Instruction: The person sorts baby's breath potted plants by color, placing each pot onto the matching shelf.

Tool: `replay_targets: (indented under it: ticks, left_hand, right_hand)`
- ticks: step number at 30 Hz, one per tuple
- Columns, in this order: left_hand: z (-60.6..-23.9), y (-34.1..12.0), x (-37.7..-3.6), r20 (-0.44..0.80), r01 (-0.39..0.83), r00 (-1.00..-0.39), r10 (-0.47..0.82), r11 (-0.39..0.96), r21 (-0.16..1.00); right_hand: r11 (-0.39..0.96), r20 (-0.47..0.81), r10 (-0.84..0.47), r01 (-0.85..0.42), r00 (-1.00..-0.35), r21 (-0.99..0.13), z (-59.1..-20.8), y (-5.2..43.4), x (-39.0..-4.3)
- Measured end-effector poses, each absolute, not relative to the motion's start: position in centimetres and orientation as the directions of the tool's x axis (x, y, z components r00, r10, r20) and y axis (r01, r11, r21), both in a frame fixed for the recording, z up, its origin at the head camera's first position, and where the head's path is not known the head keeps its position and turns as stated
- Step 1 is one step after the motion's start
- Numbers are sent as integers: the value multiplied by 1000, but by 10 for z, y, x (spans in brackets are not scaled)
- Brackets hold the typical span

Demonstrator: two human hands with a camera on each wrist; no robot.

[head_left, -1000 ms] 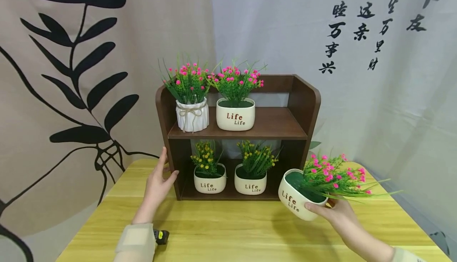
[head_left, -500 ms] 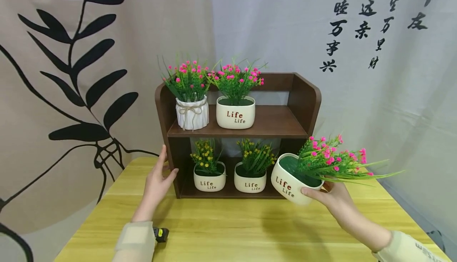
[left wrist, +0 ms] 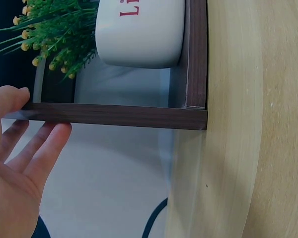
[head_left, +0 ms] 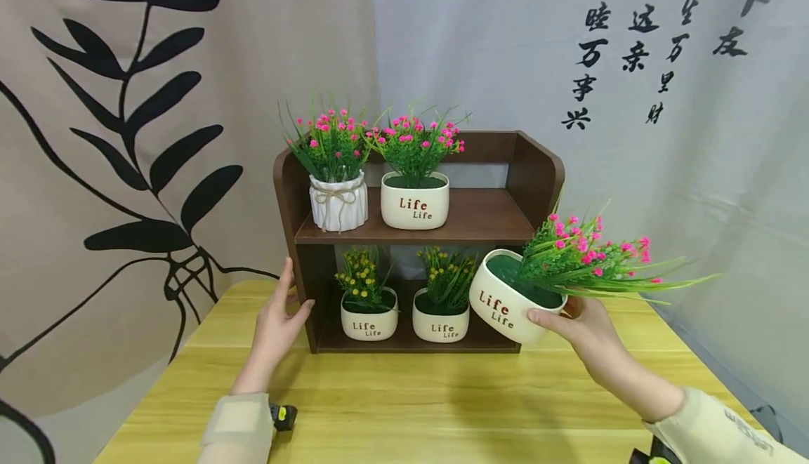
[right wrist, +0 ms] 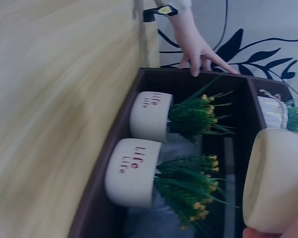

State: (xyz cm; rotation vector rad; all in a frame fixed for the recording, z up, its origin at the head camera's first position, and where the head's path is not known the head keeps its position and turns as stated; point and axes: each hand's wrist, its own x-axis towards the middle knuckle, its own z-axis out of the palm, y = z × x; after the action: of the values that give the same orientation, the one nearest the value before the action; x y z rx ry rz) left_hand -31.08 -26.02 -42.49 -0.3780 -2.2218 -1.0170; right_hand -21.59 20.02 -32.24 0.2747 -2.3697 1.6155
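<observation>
My right hand (head_left: 590, 327) grips a white oval flower pot (head_left: 508, 306) marked "Life", with pink artificial flowers, holding it tilted in the air by the shelf's lower right front. In the right wrist view the underside of this pot (right wrist: 275, 178) shows. With thumb on one side and fingers on the other, my left hand (head_left: 274, 330) holds the left side panel (left wrist: 114, 115) of a brown two-tier shelf (head_left: 417, 237). Two white pots with yellow flowers, one left (head_left: 369, 320) and one right (head_left: 441, 322), stand on the lower tier.
On the upper tier stand a white pleated pot (head_left: 339, 204) tied with twine and an oval "Life" pot (head_left: 414, 204), both with pink flowers. Bare board (head_left: 489, 215) lies right of them. The shelf stands on a wooden table (head_left: 379, 401) before a printed curtain (head_left: 442, 43).
My right hand has raised the tilted pot and moved it left, closer to the shelf's front. The left hand stays at the side panel.
</observation>
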Motion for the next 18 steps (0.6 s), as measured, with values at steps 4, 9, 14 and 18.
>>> replay_targets:
  ticks: [4, 9, 14, 18]
  left_hand:
    - [-426, -260, -312, 667, 500, -745, -8, 656, 565]
    - [-427, -260, -312, 669, 499, -743, -8, 659, 563]
    - [-427, -260, -312, 668, 497, -744, -10, 660, 563]
    - [-427, -260, -312, 667, 496, -745, -9, 661, 563]
  right_hand:
    - [315, 338, -26, -329, -941, -890, -316, 198, -218]
    - [264, 383, -50, -382, -922, -886, -308, 194, -224]
    - [254, 415, -75, -420, -907, -871, -298, 193, -229]
    - [232, 430, -93, -439, -898, -868, -289, 193, -232]
